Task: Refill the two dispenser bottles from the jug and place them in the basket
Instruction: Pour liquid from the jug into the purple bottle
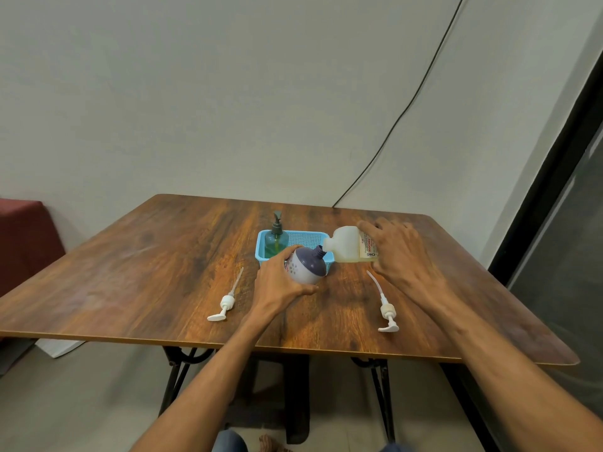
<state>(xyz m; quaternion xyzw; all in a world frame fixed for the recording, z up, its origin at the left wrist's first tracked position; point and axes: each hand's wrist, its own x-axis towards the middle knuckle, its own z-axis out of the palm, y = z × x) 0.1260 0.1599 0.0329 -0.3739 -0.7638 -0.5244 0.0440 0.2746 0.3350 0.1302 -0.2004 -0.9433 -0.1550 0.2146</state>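
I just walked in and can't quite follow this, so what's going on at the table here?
A person is refilling a dispenser. The left hand grips a purple dispenser bottle, tilted with its pump off. The right hand holds the jug tipped on its side, its mouth at the bottle's open neck. A green pump bottle already stands in the blue basket behind. Two white pumps lie loose on the table.
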